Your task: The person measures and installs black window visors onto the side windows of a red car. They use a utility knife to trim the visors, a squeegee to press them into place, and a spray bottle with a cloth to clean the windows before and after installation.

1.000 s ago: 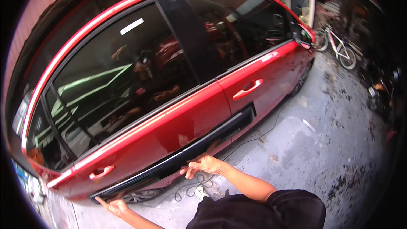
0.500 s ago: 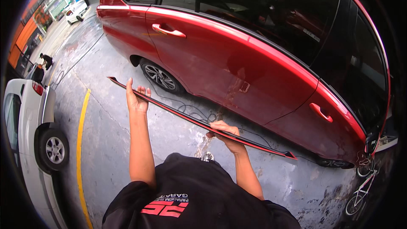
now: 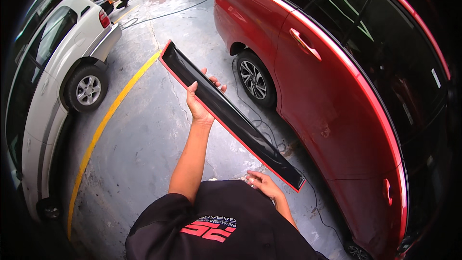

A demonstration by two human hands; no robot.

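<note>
A long black window visor (image 3: 243, 127) with a red strip along its edges is held slantwise in front of me, its broad glossy face turned up. My left hand (image 3: 200, 108) grips it toward its far end, thumb on the near edge and fingertips showing past the far edge. Close to the visor's near end is my right hand (image 3: 264, 184), fingers loosely apart and off the visor. To the right stands a red car (image 3: 317, 101), with its side facing me.
A white vehicle (image 3: 50, 82) is parked at the left, beyond a yellow floor line (image 3: 103, 121). A dark cable (image 3: 262, 127) lies looped on the floor beside the red car's rear wheel (image 3: 256, 77). Far off, a person in dark clothes (image 3: 121, 0) crouches.
My view has swung left, toward the white vehicle. The visor has turned from edge-on to broad face up. My right hand has let go of it; my left still grips it.
</note>
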